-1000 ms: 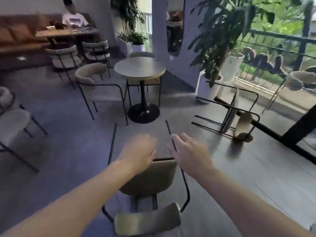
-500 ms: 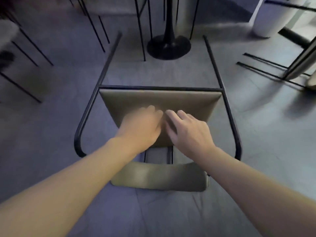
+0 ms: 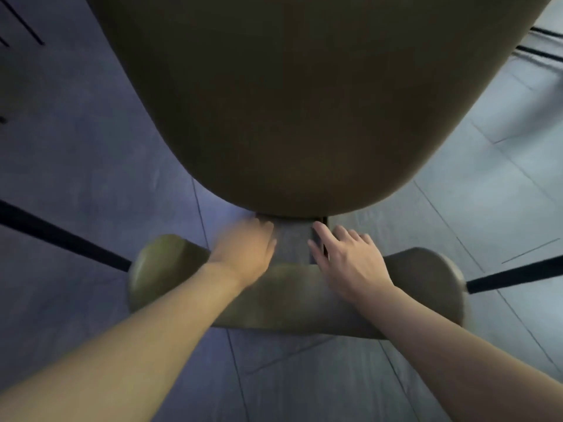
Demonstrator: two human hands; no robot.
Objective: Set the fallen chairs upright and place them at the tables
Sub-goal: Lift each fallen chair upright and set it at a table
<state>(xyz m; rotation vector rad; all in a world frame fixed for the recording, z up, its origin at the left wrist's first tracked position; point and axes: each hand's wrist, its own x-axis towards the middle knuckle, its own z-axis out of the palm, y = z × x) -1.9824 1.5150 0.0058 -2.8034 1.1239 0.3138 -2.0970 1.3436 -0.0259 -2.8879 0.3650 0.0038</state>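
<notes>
Near me, over the olive padded chair backrest [image 3: 292,303], I see my left hand [image 3: 243,254] blurred, grip unclear; right hand [image 3: 350,263] flat, fingers spread; tan seat [image 3: 289,102] beyond.

— Underfoot? 
— Grey tiled floor [image 3: 304,376], crossed by thin dark seams [image 3: 234,360]. 
— Light? 
— Bluish and dim left of the long seam, paler and brighter to its right, toward the upper corner. 
— Anything else? 
— Thin black furniture legs [image 3: 21,22], far up and left of that seam; blurred dark bars [image 3: 545,53] far upper right.
</notes>
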